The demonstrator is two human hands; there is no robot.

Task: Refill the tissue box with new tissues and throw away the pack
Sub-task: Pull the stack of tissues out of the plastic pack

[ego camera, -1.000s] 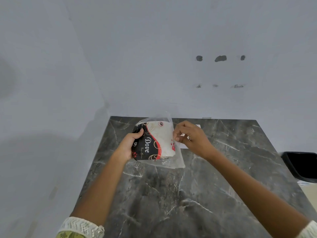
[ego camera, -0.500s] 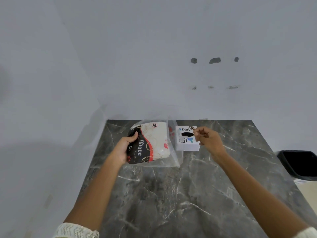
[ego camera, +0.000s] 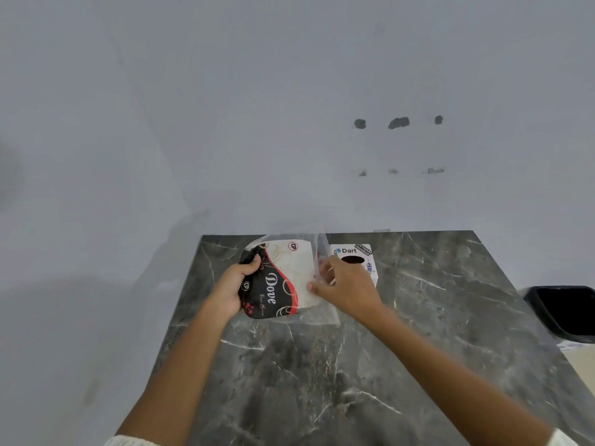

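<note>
1. The counter (ego camera: 370, 381) was a dark grey marble-look slab pushed into a corner of plain pale walls, and it filled most of the lower view.
2. A black bin (ego camera: 566, 312) sat off the counter's right edge, lower down, only partly in shot.
3. The tissue pack (ego camera: 283, 281) was at the far left part of the counter, held up a bit rather than lying flat. It's a clear plastic wrap with a black, red and cream "Dove" print; its long axis ran from near-left to far-right, with the loose clear end toward the right.
4. The tissue box (ego camera: 354, 252), white with "Dart" on top and a dark oval opening facing up, stood just beside the pack on its right, near the back wall.
5. The left hand (ego camera: 231, 288) had its fingers wrapped round the pack's black left end, thumb on top.
6. What changed: half a second before, the right hand (ego camera: 347, 291) was over by the box, apart from the pack. Now it had come back, fingers curled and pinching the clear plastic at the pack's right edge, covering part of the box's front.
</note>
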